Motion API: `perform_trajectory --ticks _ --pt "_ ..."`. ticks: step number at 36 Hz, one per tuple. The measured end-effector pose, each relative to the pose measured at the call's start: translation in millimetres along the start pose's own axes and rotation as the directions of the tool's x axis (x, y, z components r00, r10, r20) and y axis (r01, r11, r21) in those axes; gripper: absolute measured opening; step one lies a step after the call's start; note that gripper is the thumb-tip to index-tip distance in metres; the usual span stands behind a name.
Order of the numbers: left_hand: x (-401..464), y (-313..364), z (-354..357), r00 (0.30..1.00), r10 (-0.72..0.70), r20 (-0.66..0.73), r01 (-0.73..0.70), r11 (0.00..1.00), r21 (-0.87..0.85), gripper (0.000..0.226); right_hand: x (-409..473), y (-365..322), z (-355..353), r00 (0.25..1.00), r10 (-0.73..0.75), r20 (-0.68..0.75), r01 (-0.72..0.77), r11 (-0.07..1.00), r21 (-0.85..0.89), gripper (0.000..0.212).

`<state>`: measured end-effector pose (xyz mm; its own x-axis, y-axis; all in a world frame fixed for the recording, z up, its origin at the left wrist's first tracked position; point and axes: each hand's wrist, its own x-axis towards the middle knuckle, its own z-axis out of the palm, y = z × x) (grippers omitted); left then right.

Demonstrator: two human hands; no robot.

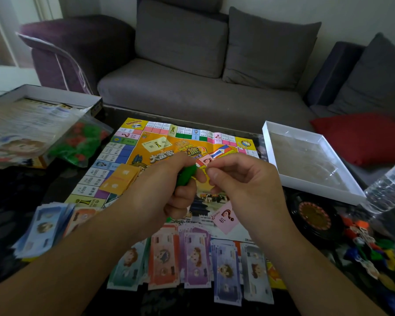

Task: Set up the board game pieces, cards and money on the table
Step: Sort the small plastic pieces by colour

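game board (132, 153): "大富翁", perhaps "Uncle Wang" | pink card (226, 217): "机", "?"

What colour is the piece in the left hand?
Green. The piece shows between the fingers of the left hand, clearest in the head view.

A home living room. A grey sofa (192, 87) with loose back cushions (180, 37) runs along the wall, a red cushion (360, 137) at its right end and a purple armrest (78, 51) at its left. Just in front of the sofa stands a low dark coffee table (14, 201), spread with a paper game board (169, 147).
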<state>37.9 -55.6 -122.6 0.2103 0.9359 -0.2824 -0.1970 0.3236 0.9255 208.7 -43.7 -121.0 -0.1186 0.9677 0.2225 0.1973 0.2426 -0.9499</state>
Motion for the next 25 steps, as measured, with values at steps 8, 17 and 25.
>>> perform_trajectory --ticks 8,17,25 --pt "0.1 1.5 1.6 1.0 0.001 0.013 -0.001 1.0 0.003 0.014 -1.5 -0.8 -0.4 0.999 0.032 0.007 -0.032 0.998 -0.054 0.011" --pt "-3.2 2.6 4.5 0.999 0.022 -0.031 -0.022 1.0 0.001 0.026 -0.5 -1.9 -1.3 1.0 0.002 0.006 -0.002 1.0 0.006 0.016" --pt "-2.7 2.3 4.4 0.998 0.039 -0.047 -0.04 0.999 -0.009 0.028 0.1 -2.6 -1.8 1.0 0.013 0.004 -0.013 0.999 0.04 0.015"
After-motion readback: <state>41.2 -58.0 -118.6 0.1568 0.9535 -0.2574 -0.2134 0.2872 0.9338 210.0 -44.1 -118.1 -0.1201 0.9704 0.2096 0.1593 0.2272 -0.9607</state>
